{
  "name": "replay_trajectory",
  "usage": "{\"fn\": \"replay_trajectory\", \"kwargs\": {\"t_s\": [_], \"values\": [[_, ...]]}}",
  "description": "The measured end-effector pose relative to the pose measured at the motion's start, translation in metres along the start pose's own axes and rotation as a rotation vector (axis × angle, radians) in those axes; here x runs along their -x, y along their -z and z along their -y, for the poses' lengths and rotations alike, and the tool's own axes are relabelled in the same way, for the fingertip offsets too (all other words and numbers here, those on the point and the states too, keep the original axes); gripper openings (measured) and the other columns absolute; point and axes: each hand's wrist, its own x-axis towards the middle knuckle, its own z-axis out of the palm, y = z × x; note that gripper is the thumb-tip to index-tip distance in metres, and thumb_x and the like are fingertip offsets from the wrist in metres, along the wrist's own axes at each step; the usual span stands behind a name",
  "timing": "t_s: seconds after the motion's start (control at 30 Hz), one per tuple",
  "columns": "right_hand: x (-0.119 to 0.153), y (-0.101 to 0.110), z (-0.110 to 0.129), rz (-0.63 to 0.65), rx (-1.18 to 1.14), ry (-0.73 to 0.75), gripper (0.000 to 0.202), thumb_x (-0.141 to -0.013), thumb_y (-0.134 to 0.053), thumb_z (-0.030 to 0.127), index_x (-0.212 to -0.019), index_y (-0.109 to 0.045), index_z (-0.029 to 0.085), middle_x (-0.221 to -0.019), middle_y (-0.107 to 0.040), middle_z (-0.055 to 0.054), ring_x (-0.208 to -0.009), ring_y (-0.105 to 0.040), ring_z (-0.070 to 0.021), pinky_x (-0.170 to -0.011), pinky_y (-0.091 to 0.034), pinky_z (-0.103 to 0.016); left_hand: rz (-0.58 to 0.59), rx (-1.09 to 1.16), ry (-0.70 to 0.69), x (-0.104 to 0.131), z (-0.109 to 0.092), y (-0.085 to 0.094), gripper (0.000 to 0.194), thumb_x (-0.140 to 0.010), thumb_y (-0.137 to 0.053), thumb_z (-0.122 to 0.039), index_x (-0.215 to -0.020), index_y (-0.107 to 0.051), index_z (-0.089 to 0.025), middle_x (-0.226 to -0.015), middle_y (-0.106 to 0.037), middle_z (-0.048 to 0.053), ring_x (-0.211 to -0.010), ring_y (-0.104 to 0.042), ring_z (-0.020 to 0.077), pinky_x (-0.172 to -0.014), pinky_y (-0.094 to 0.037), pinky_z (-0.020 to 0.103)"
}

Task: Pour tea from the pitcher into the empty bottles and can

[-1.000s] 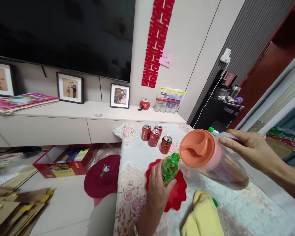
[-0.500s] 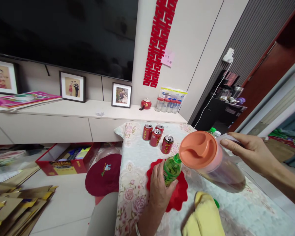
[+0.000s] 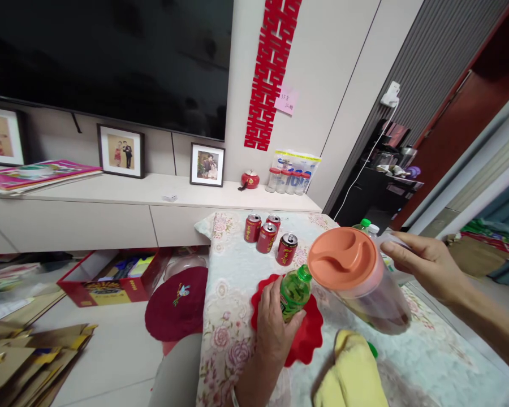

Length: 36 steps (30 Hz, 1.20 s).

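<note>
My left hand [image 3: 275,328] is wrapped round a green plastic bottle [image 3: 294,294], which has no cap on and stands over a red scalloped plate [image 3: 311,339]. On the right, my right hand [image 3: 428,265] grips the handle of a clear pitcher [image 3: 382,305] with an orange lid [image 3: 343,258]. The pitcher is tilted, its lid end beside the bottle's mouth, and brownish liquid shows inside. Whether liquid is flowing cannot be made out. A yellow cloth [image 3: 358,373] lies near the pitcher, with a green object [image 3: 372,350] partly behind it.
Several red cans [image 3: 287,249] stand at the back of the floral tablecloth [image 3: 227,299]. More bottles [image 3: 365,224] are behind the pitcher. A maroon stool cover [image 3: 178,305] is left of the table. Jars [image 3: 273,180] and framed photos [image 3: 207,164] line the cabinet.
The pitcher's base has swung slightly left, and its body looks a little more upright. My left hand still holds the bottle in nearly the same place. The view has shifted slightly.
</note>
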Motion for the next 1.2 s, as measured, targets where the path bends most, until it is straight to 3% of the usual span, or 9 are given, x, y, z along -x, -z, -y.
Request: {"fn": "replay_trajectory", "kwargs": {"t_s": [0.27, 0.4, 0.67, 0.9, 1.2], "values": [[0.01, -0.015, -0.028, -0.002, -0.327, -0.124, 0.058, -0.077, -0.076, 0.069, -0.055, -0.048, 0.023, -0.059, -0.029, 0.007, -0.054, -0.025, -0.0121, -0.05, -0.021, -0.03, -0.021, -0.005, 0.018, 0.0, -0.005, 0.003, 0.069, -0.083, -0.074, -0.023, -0.148, -0.049, -0.02, -0.138, -0.065, 0.017, -0.129, -0.064, 0.0334, -0.107, -0.056, 0.05], [0.011, -0.015, -0.032, -0.009, -0.382, -0.149, 0.057, -0.076, -0.079, 0.068, -0.054, -0.051, 0.023, -0.056, -0.03, 0.007, -0.052, -0.025, -0.0117, -0.05, -0.019, -0.03, -0.011, 0.0, 0.029, 0.001, -0.003, 0.001, 0.072, -0.081, -0.075, -0.019, -0.148, -0.047, -0.019, -0.139, -0.064, 0.017, -0.131, -0.063, 0.0334, -0.109, -0.055, 0.05], [0.002, 0.002, -0.016, -0.011, -0.335, -0.163, 0.058, -0.07, -0.082, 0.071, -0.057, -0.056, 0.021, -0.055, -0.03, 0.008, -0.053, -0.024, -0.0104, -0.051, -0.017, -0.028, -0.021, 0.01, 0.024, 0.001, -0.001, -0.001, 0.071, -0.083, -0.075, -0.024, -0.148, -0.047, -0.018, -0.139, -0.063, 0.019, -0.131, -0.062, 0.0345, -0.108, -0.055, 0.052], [-0.006, 0.015, 0.003, 0.038, -0.194, -0.162, 0.057, -0.065, -0.085, 0.073, -0.066, -0.07, 0.018, -0.059, -0.035, 0.006, -0.056, -0.027, -0.0104, -0.052, -0.017, -0.027, -0.032, 0.009, 0.036, 0.0, -0.005, 0.002, 0.072, -0.083, -0.076, -0.024, -0.148, -0.048, -0.021, -0.138, -0.065, 0.016, -0.129, -0.064, 0.0335, -0.107, -0.055, 0.05], [-0.013, 0.018, 0.029, 0.083, -0.073, -0.151, 0.064, -0.059, -0.081, 0.081, -0.062, -0.069, 0.019, -0.057, -0.032, 0.006, -0.053, -0.025, -0.0099, -0.049, -0.017, -0.025, 0.016, 0.029, 0.031, -0.003, -0.004, 0.004, 0.074, -0.078, -0.079, -0.016, -0.145, -0.048, -0.017, -0.133, -0.066, 0.016, -0.128, -0.064, 0.0331, -0.108, -0.055, 0.051]]}}
